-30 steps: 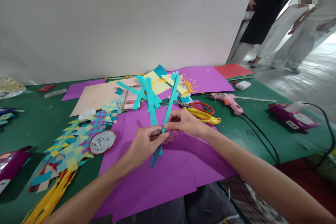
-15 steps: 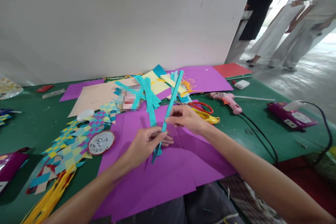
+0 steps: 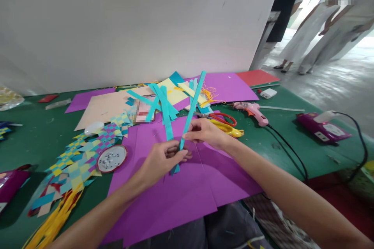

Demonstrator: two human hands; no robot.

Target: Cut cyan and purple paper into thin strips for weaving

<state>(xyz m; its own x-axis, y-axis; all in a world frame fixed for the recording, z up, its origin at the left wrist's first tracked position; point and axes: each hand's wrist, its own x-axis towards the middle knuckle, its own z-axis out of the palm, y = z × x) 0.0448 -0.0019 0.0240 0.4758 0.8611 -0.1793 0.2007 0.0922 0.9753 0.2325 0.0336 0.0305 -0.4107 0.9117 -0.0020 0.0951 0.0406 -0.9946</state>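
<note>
A narrow turquoise paper strip (image 3: pixel 195 103) stands slanted above the purple sheets (image 3: pixel 163 206). Near its lower end my right hand (image 3: pixel 201 132) pinches it between thumb and fingers. My left hand (image 3: pixel 166 157) is closed on the strip's bottom end, thumb over the fingers. Another turquoise strip (image 3: pixel 167 120) runs down behind my left hand, its lower tip showing below the fingers. More turquoise strips (image 3: pixel 153 99) lie in a loose pile beyond the hands.
Red-handled scissors (image 3: pixel 223 118) and a pink glue gun (image 3: pixel 251 112) lie to the right, a purple power box (image 3: pixel 323 128) farther right. On the left are woven paper pieces (image 3: pixel 78 159), a dish of small googly eyes (image 3: pixel 112 158) and yellow strands (image 3: pixel 55 218). People stand at the back right.
The held strip has moved up, and its lower end, which hung below my left hand, now meets the left fingertips. Both hands have stayed in nearly the same place.
</note>
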